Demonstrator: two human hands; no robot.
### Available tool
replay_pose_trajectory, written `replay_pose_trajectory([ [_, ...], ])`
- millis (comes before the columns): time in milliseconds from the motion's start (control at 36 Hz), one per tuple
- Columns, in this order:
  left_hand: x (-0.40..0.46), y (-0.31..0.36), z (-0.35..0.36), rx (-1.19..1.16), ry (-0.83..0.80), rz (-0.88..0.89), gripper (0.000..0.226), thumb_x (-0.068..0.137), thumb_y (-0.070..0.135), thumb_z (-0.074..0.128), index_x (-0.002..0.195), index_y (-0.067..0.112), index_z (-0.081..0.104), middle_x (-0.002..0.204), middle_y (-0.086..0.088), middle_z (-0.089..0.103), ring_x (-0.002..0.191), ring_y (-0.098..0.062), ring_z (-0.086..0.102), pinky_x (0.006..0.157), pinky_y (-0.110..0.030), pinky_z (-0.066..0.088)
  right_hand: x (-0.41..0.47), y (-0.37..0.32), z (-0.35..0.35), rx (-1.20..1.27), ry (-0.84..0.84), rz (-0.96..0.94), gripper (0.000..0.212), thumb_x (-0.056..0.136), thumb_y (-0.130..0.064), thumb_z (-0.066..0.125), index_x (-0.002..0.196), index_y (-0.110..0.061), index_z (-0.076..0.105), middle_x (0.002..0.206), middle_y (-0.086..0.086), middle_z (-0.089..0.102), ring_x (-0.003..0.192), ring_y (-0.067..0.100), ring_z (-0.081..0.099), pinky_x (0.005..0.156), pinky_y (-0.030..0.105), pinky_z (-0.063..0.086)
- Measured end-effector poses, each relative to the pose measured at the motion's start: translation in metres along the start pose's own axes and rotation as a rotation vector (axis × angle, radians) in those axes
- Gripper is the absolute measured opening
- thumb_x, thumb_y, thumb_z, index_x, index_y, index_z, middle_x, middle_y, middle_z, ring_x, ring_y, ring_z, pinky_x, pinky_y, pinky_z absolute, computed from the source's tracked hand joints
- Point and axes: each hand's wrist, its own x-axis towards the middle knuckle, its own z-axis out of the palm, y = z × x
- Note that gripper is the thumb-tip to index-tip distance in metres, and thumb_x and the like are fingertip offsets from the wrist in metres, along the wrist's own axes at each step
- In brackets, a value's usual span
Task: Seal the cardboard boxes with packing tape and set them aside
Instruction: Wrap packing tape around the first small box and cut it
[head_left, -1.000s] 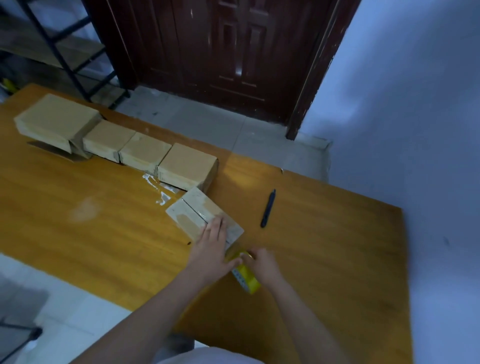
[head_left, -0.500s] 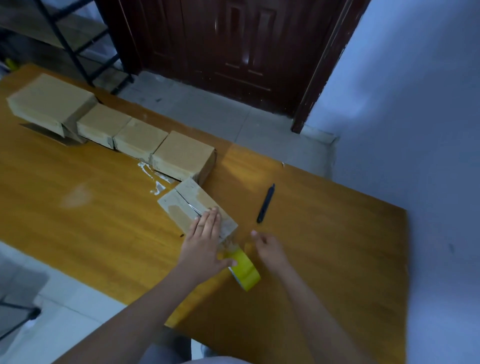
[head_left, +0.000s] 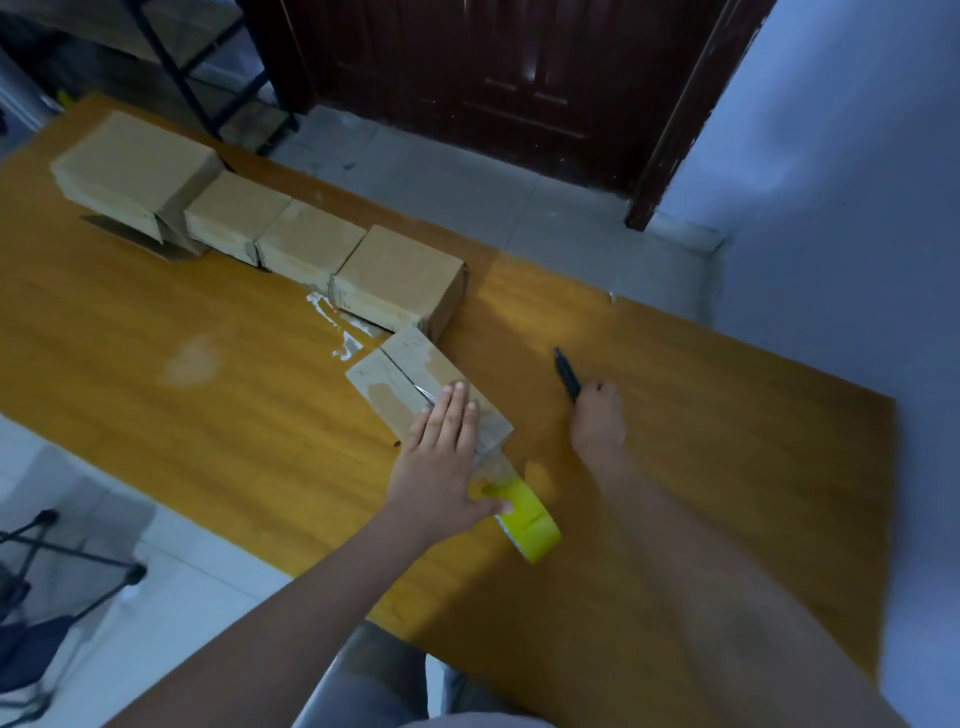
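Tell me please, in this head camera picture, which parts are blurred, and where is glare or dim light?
Head view: the right hand and its forearm are smeared by motion blur beside the black utility knife; the left hand on the small cardboard box is sharper. A soft glare patch lies on the wooden table. The room is dim and bluish, the dark door underexposed.

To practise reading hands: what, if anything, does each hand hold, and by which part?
The left hand holds nothing; it presses flat on the box. The right hand reaches the black cutter at its near end; an actual grip cannot be told.
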Motion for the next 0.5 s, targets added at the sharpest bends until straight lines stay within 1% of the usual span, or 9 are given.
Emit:
replay_pose_trajectory([
  [28, 0.0, 0.001, -0.002, 0.019, -0.012, -0.008, 0.122, 0.071, 0.09, 0.028, 0.141, 0.006, -0.026, 0.151, -0.011, -0.033, 0.14, -0.024, -0.031, 0.115, -0.043, -0.015, -0.002, 0.009, -0.001, 0.022, -0.01, -0.02, 0.024, 0.094, -0.001, 0.042, 0.116, 0.0, 0.051, 0.118, 0.02, 0.045, 0.108, 0.036, 0.048, 0.087, 0.042, 0.043],
  [83, 0.0, 0.002, -0.005, 0.067, -0.008, -0.026, 0.122, 0.07, 0.091, 0.026, 0.139, 0.006, -0.028, 0.15, -0.013, -0.035, 0.138, -0.026, -0.035, 0.114, -0.049, -0.018, -0.007, 0.027, -0.005, 0.079, -0.027, -0.047, 0.026, 0.092, -0.004, 0.047, 0.117, -0.002, 0.053, 0.114, 0.019, 0.046, 0.102, 0.036, 0.052, 0.086, 0.04, 0.044],
  [194, 0.0, 0.003, -0.004, 0.031, -0.015, -0.032, 0.124, 0.068, 0.092, 0.027, 0.14, 0.007, -0.028, 0.149, -0.015, -0.038, 0.137, -0.028, -0.037, 0.115, -0.047, -0.018, -0.027, 0.055, -0.023, 0.136, 0.023, -0.1, 0.033, 0.089, 0.0, 0.051, 0.121, -0.006, 0.055, 0.11, 0.015, 0.049, 0.101, 0.033, 0.051, 0.087, 0.039, 0.042],
  [278, 0.001, 0.002, -0.004, -0.025, -0.004, -0.034, 0.127, 0.066, 0.093, 0.031, 0.144, 0.012, -0.027, 0.151, -0.012, -0.036, 0.139, -0.027, -0.034, 0.116, -0.045, -0.015, -0.047, 0.065, -0.039, 0.175, 0.081, -0.292, 0.033, 0.089, -0.001, 0.053, 0.121, -0.01, 0.059, 0.102, 0.011, 0.061, 0.091, 0.031, 0.059, 0.074, 0.039, 0.046],
  [333, 0.001, 0.002, -0.005, -0.032, -0.008, -0.043, 0.128, 0.064, 0.094, 0.031, 0.143, 0.014, -0.03, 0.151, -0.012, -0.035, 0.139, -0.027, -0.034, 0.117, -0.045, -0.014, -0.064, 0.064, -0.052, 0.154, 0.118, -0.466, 0.025, 0.093, -0.014, 0.055, 0.116, -0.013, 0.062, 0.091, 0.006, 0.064, 0.082, 0.028, 0.062, 0.062, 0.033, 0.046],
  [361, 0.001, 0.002, -0.006, -0.029, -0.013, -0.048, 0.128, 0.063, 0.094, 0.031, 0.143, 0.015, -0.032, 0.151, -0.012, -0.036, 0.139, -0.028, -0.034, 0.117, -0.045, -0.013, -0.071, 0.062, -0.06, 0.096, 0.182, -0.571, 0.025, 0.094, -0.026, 0.051, 0.114, -0.016, 0.065, 0.087, 0.003, 0.065, 0.079, 0.024, 0.062, 0.057, 0.028, 0.044],
  [417, 0.001, 0.003, -0.007, -0.025, -0.024, -0.058, 0.128, 0.063, 0.095, 0.031, 0.142, 0.016, -0.033, 0.151, -0.012, -0.036, 0.139, -0.028, -0.034, 0.117, -0.046, -0.012, -0.084, 0.055, -0.071, -0.034, 0.283, -0.771, 0.045, 0.095, -0.049, 0.034, 0.108, -0.022, 0.069, 0.079, -0.003, 0.064, 0.072, 0.018, 0.062, 0.049, 0.021, 0.041],
  [444, 0.001, 0.003, -0.008, -0.024, -0.03, -0.061, 0.128, 0.062, 0.095, 0.03, 0.142, 0.016, -0.033, 0.151, -0.012, -0.036, 0.139, -0.028, -0.034, 0.117, -0.046, -0.012, -0.088, 0.052, -0.073, -0.08, 0.301, -0.853, 0.052, 0.094, -0.054, 0.029, 0.104, -0.024, 0.07, 0.075, -0.004, 0.063, 0.069, 0.017, 0.062, 0.048, 0.02, 0.043],
  [500, 0.001, 0.004, -0.009, -0.021, -0.04, -0.065, 0.129, 0.062, 0.095, 0.03, 0.142, 0.016, -0.033, 0.151, -0.012, -0.037, 0.139, -0.028, -0.034, 0.117, -0.047, -0.011, -0.094, 0.046, -0.075, -0.119, 0.283, -0.961, 0.05, 0.091, -0.055, 0.033, 0.098, -0.024, 0.072, 0.069, -0.004, 0.059, 0.064, 0.018, 0.06, 0.049, 0.022, 0.044],
])
